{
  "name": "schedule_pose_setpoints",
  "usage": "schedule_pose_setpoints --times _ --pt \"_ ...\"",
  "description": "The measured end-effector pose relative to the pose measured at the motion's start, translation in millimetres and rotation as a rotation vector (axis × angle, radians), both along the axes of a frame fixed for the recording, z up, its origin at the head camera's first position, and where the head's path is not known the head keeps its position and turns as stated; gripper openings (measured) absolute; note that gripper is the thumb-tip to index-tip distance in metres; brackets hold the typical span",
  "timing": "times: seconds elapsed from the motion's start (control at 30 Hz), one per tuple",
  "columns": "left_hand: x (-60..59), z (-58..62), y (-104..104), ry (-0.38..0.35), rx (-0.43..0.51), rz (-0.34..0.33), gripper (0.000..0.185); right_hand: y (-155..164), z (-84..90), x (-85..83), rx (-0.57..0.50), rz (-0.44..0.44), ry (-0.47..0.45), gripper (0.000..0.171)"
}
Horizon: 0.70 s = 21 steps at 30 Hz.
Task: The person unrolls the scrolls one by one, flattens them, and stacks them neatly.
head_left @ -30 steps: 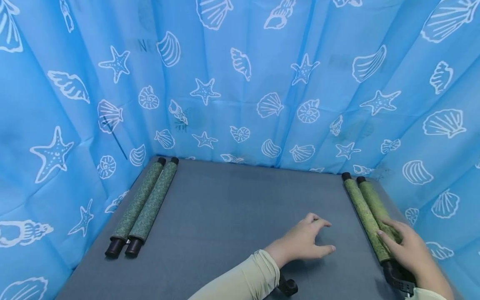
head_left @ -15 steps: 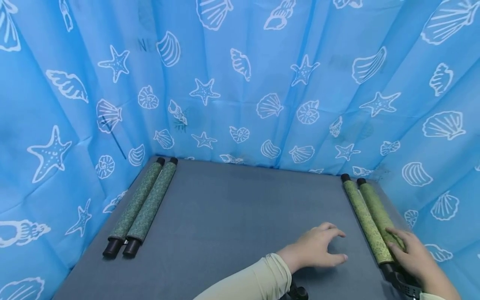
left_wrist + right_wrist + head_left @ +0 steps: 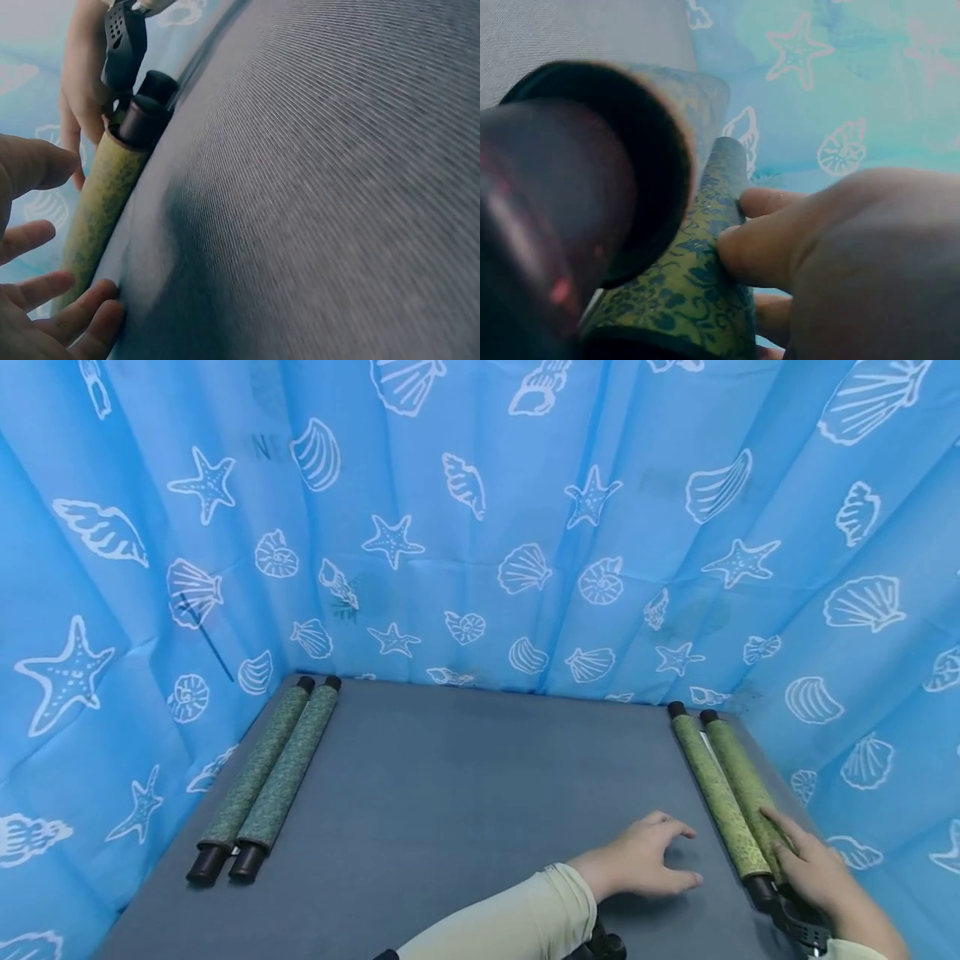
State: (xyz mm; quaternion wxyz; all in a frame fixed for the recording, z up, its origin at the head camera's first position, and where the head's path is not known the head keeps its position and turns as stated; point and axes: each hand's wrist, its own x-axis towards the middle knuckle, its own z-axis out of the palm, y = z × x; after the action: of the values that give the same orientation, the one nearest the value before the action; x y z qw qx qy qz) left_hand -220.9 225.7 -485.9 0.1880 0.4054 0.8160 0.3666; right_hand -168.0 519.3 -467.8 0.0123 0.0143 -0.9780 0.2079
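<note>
Head view: right hand (image 3: 806, 868) grips unlabelled green roll (image 3: 746, 793); left hand (image 3: 645, 860) rests loosely spread, holding nothing.

Almost no writing can be read. On the blue curtain (image 3: 480, 527), in the upper left of the head view, faint dark letters show through the fabric; they look like "NE", and the rest is too dim to make out. The white starfish and shells are pictures, not lettering.
</note>
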Motion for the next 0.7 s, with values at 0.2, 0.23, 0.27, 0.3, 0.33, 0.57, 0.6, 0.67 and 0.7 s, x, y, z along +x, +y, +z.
schedule_pose_setpoints --times 0.2,0.23,0.27,0.3,0.33,0.57,0.6,0.67,0.7 --pt "-1.9 1.2 14 -0.023 0.009 -0.028 0.06 2 -0.8 1.4 -0.028 0.02 0.025 0.051" --pt "-1.9 1.2 17 -0.034 0.006 -0.03 0.061 3 -1.2 1.5 -0.048 0.024 0.012 0.052" --pt "-1.9 1.7 19 -0.055 0.004 -0.03 0.063 5 -2.2 1.5 -0.069 0.023 0.002 0.054" --pt "-2.0 1.9 22 -0.072 -0.002 -0.028 0.064 7 -2.5 1.4 -0.093 0.026 -0.011 0.055" --pt "-2.3 2.3 24 -0.086 -0.006 -0.026 0.065 9 -2.2 1.3 -0.111 0.023 -0.034 0.056" --pt "-6.7 3.8 37 -0.24 0.033 0.019 0.062 10 2.8 -1.7 -0.171 -0.019 -0.14 0.063" --pt "-7.2 4.0 38 -0.271 0.047 0.032 0.06 10 3.2 -2.5 -0.18 -0.024 -0.149 0.064" --pt "-7.5 4.1 41 -0.335 0.083 0.068 0.057 11 4.5 -5.0 -0.201 -0.022 -0.166 0.065" --pt "-8.0 3.9 42 -0.363 0.104 0.089 0.055 11 4.9 -5.8 -0.216 -0.018 -0.166 0.065"
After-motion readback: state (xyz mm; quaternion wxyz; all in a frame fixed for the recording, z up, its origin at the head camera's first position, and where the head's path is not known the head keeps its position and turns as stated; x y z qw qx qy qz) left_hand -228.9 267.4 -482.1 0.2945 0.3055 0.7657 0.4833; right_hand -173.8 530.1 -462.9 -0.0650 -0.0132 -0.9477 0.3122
